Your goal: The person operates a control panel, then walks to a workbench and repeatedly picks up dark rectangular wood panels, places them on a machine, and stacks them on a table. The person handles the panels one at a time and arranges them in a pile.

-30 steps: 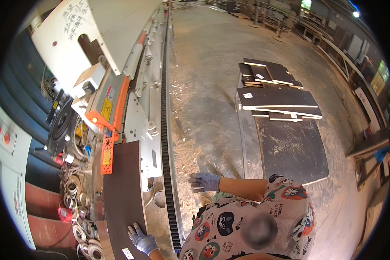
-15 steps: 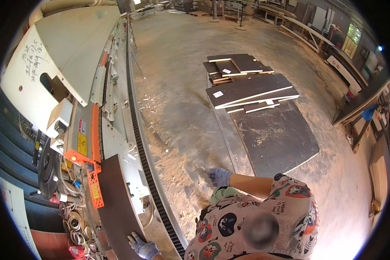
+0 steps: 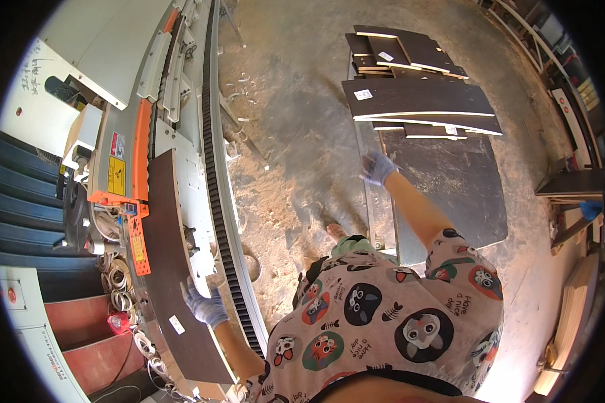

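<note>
Dark panel (image 3: 171, 269) lies on the machine, long axis 12-to-6 o'clock; left hand (image 3: 205, 305) presses it, fingers released. Right hand (image 3: 378, 168) is open; panel's near end is cut off.

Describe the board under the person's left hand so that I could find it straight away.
Find the long grey machine on the left, with its black toothed track. On its bed, beside that track, lies a long dark brown board, with the gloved left hand pressing on it. Unlike the stacked boards on the floor to the right, it lies alone against an orange guard.
</note>
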Tool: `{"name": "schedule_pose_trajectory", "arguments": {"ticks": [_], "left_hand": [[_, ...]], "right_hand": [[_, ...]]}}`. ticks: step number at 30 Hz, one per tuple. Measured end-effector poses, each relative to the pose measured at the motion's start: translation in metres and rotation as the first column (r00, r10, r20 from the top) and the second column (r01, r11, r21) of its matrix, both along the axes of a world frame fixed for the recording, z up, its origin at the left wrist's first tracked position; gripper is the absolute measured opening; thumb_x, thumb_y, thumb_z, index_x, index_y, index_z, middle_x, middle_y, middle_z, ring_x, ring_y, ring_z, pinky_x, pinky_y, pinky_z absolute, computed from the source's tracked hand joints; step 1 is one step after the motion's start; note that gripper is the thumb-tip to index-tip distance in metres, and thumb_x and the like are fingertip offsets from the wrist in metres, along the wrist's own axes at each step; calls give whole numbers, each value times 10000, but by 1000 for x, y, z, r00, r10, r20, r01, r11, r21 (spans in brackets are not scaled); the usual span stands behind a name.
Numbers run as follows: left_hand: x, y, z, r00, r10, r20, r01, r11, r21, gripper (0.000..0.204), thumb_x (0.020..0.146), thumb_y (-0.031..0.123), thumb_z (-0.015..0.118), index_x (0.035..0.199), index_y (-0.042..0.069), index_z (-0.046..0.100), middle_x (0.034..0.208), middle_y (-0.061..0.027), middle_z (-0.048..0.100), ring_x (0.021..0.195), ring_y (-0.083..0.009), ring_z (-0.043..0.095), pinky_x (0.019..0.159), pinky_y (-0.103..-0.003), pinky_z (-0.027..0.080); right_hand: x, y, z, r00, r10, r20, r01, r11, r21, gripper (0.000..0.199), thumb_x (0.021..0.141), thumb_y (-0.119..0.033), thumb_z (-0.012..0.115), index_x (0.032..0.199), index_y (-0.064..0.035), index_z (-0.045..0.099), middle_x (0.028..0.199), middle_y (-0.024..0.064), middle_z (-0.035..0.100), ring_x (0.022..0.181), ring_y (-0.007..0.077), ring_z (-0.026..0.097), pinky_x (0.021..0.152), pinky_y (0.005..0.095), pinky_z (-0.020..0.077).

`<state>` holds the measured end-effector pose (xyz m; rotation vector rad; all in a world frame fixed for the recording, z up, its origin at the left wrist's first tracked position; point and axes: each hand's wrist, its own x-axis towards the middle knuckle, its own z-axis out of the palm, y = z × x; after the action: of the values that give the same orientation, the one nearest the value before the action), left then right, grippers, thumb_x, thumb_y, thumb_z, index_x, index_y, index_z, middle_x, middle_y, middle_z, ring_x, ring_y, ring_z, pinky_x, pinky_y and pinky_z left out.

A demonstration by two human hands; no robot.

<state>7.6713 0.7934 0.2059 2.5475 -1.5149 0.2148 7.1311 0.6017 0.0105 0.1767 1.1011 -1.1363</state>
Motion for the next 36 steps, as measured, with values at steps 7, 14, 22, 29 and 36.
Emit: {"name": "schedule_pose_trajectory", "arguments": {"ticks": [7, 14, 22, 29, 36], "left_hand": [[-79, -11, 2, 980, -164, -110, 125, 947, -296, 517, 729, 321, 626, 1162, 62, 511, 1282, -80, 416, 1157, -278, 418, 987, -379, 347], [-106, -24, 10, 966, -215, -145, 160, 933, -321, 534, 788, 414, 567, 1122, -1, 528, 1265, -131, 422, 1144, -276, 431, 963, -377, 369], [-126, -40, -6, 952, -295, -84, 240, 887, -394, 478, 793, 387, 572, 1096, 19, 540, 1199, -173, 481, 1078, -326, 481, 902, -406, 413], [-219, -81, -77, -239, -49, -970, 158, 983, -89, 423, 781, 185, 607, 1157, 18, 510, 1240, -128, 428, 1086, -217, 448, 896, -318, 386], [-261, -105, -76, -436, 54, -898, 235, 970, -56, 311, 755, 101, 640, 1043, 6, 569, 1013, -58, 582, 897, -141, 557, 791, -259, 451]], "right_hand": [[-8, -117, 17, 992, -126, -2, 125, 983, 134, 402, 753, -458, 598, 996, -153, 502, 901, 11, 548, 783, 196, 492, 741, 483, 407], [-1, -184, -30, 819, -562, 117, 522, 814, 253, 286, 750, -419, 635, 783, -156, 528, 721, -9, 533, 642, 182, 528, 667, 427, 444], [41, -28, 16, 959, -259, -118, 266, 963, 45, 217, 798, -386, 596, 809, -187, 510, 616, -17, 388, 471, 115, 344, 421, 219, 317], [101, 109, 116, 880, 375, 290, -332, 924, -188, 201, 775, -160, 635, 931, -102, 522, 762, 5, 516, 621, 117, 485, 538, 252, 430], [111, 118, 115, 884, 390, 258, -320, 907, -275, 354, 772, -182, 607, 1078, -33, 508, 984, 93, 573, 811, 231, 561, 722, 337, 476]]}}
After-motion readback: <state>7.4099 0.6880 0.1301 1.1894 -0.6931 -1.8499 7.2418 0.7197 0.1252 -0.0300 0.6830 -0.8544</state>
